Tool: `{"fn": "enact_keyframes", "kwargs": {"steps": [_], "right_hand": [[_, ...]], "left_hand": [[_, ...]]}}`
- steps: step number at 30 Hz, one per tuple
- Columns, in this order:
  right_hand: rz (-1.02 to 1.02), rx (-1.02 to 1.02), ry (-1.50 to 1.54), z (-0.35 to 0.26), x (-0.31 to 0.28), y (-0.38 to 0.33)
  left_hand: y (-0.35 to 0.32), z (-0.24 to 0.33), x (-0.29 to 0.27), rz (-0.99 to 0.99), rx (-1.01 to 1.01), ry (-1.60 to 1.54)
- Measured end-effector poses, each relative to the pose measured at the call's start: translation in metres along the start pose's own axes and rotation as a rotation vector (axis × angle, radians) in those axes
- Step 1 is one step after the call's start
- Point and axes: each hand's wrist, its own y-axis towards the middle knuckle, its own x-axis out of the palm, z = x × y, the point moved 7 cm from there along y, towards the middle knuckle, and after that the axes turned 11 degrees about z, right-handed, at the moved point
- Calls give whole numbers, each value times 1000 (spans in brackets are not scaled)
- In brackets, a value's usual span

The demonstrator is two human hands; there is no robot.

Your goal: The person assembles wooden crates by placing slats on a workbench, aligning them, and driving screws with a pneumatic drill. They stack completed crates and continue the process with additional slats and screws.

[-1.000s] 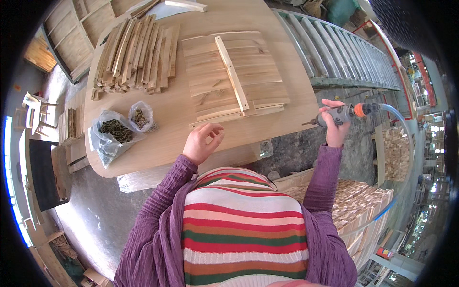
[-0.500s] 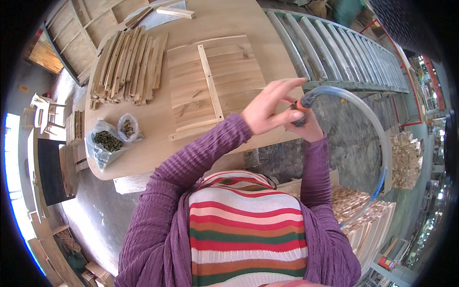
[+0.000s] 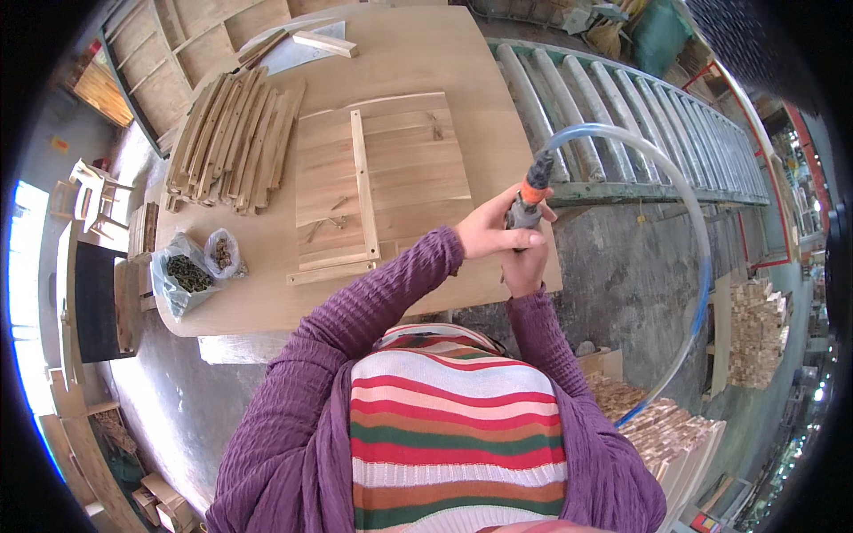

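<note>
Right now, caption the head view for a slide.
Both hands grip an air tool beside a slatted wooden panel.

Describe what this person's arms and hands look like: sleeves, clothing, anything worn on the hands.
Both arms are covered to the wrist by long sleeves of a purple, ribbed knit cardigan, left sleeve and right sleeve alike. Left hand and right hand are bare: no gloves, and no rings or watch visible. Under the open cardigan is a striped top.

On the left near edge of my round wooden table [image 3: 267, 302] sit two small see-through plastic bags: the bigger bag of dark bits [image 3: 178, 277] and, just right of it, the smaller bag of brown bits [image 3: 222, 253].
</note>
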Motion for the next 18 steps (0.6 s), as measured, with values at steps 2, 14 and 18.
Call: {"fn": "enact_keyframes", "kwargs": {"steps": [2,14,18], "right_hand": [[-85,82,41,-4,3,-1],[-220,109,72,3,2,-10],[-266,203,210,3,1,-7]], "left_hand": [[-2,-6,-10,-31,-56,-48],[-18,-5,3,192,-118,36],[-20,-6,3,271,-76,67]]}}
